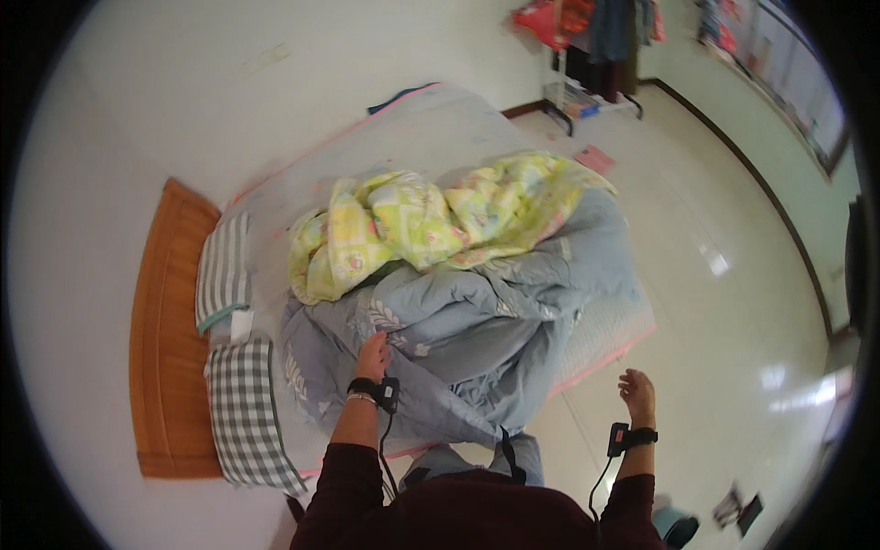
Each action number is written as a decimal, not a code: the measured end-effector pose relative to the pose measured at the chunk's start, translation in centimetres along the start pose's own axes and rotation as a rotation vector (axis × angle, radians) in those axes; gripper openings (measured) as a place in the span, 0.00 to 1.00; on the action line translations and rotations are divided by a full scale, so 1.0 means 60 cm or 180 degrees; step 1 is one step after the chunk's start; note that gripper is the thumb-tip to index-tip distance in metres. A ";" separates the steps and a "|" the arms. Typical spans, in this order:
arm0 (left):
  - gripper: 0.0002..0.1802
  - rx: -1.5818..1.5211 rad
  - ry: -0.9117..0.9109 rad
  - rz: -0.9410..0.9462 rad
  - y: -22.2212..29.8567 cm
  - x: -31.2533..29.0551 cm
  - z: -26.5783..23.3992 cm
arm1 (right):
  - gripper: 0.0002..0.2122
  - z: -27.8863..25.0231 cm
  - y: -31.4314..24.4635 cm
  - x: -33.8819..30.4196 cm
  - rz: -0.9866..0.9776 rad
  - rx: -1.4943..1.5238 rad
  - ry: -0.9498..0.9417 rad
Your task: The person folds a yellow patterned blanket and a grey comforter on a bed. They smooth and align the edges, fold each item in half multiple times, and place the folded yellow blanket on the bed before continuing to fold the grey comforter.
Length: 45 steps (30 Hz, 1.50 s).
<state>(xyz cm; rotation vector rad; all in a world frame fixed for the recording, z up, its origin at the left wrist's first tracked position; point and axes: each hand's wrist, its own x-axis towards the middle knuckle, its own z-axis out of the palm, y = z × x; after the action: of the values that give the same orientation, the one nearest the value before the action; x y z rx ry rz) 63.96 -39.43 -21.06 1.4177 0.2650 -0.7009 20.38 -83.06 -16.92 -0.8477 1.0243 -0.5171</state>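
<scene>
A crumpled grey quilt (458, 316) with white leaf patterns is heaped over the near half of the bed. Bunched along its far side lies a yellow quilt (412, 220) with coloured prints. My left hand (372, 357) is over the near left part of the grey quilt, its fingers loosely apart and nothing visible in them; whether it touches the cloth I cannot tell. Off to the right, past the bed's edge, my right hand (636, 390) hangs above the floor, fingers slightly bent and apart, holding nothing. Both wrists carry black straps with small cabled devices.
The bed's pale mattress (339, 151) meets a wooden headboard (174, 367) on the left. A striped pillow (225, 275) and a checked pillow (249, 412) lie there. A clothes rack (559, 92) stands beyond the bed, near a pink item (594, 159) on the tiled floor (724, 312).
</scene>
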 end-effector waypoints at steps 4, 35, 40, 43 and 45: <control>0.31 -0.0240 0.0150 0.0102 0.035 0.014 0.076 | 0.11 0.064 -0.016 0.083 0.0329 -0.0285 -0.0449; 0.27 -0.2307 0.0126 0.0970 0.233 0.079 0.038 | 0.15 0.244 0.032 0.232 0.0978 -0.0784 -0.0531; 0.38 -0.2071 0.0258 0.1662 0.206 -0.249 -0.059 | 0.35 0.414 0.053 0.258 -0.0278 -0.1659 -0.1416; 0.32 -0.2302 0.0640 0.1493 0.147 -0.388 -0.140 | 0.27 0.463 0.058 0.247 -0.0419 0.0500 -0.1938; 0.25 -0.1847 0.1301 0.1369 0.073 -0.437 -0.198 | 0.21 0.483 0.062 0.250 0.0601 0.1856 -0.1743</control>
<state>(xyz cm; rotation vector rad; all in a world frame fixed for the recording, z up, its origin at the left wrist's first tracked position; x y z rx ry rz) 48.99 -20.59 -4.70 0.9927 0.4254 0.0366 52.98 -81.17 -20.42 -0.3298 0.4025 -0.3614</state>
